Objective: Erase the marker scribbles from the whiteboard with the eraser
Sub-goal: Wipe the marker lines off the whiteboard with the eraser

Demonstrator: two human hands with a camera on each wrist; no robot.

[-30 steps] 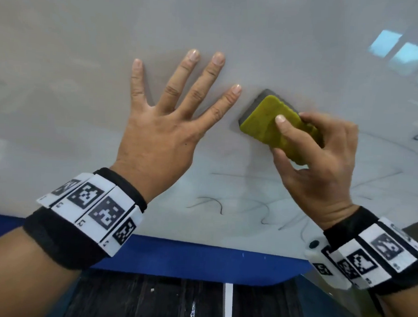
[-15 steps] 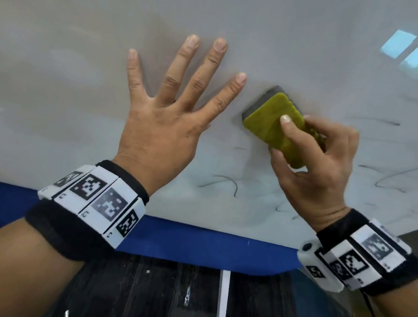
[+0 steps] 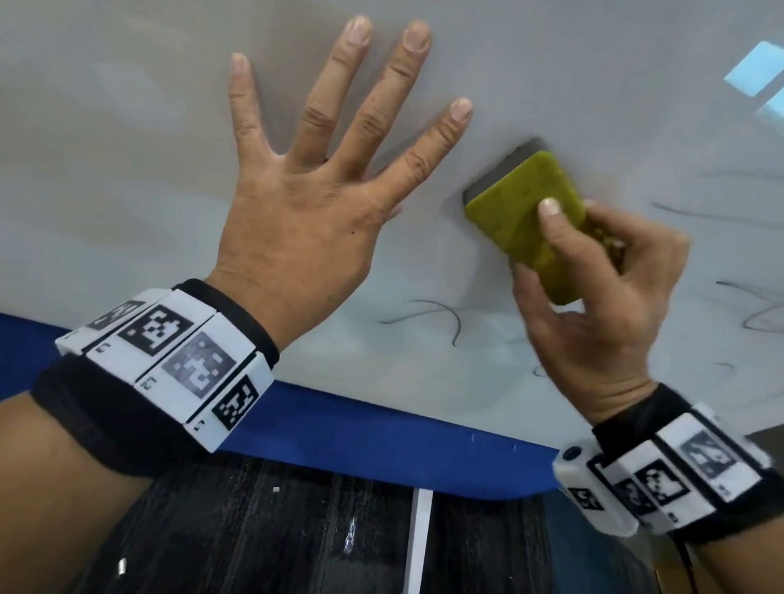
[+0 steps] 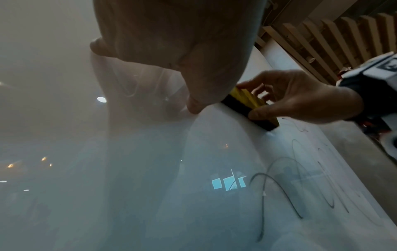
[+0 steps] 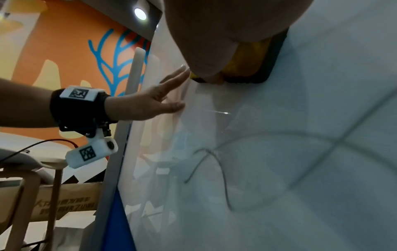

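A yellow rectangular foam eraser with a dark felt underside (image 3: 528,222) is gripped by the right hand (image 3: 603,308), the thumb laid across its yellow back and the fingers curled round its far edge. Its dark face is pressed flat against the glossy white whiteboard (image 3: 116,155). The left hand (image 3: 304,210) is spread wide, fingers straight, and laid flat on the board just beside the eraser. Thin dark marker scribbles (image 3: 430,317) are seen below the eraser and to its right. A blue strip (image 3: 373,436) is seen along the board's lower edge.
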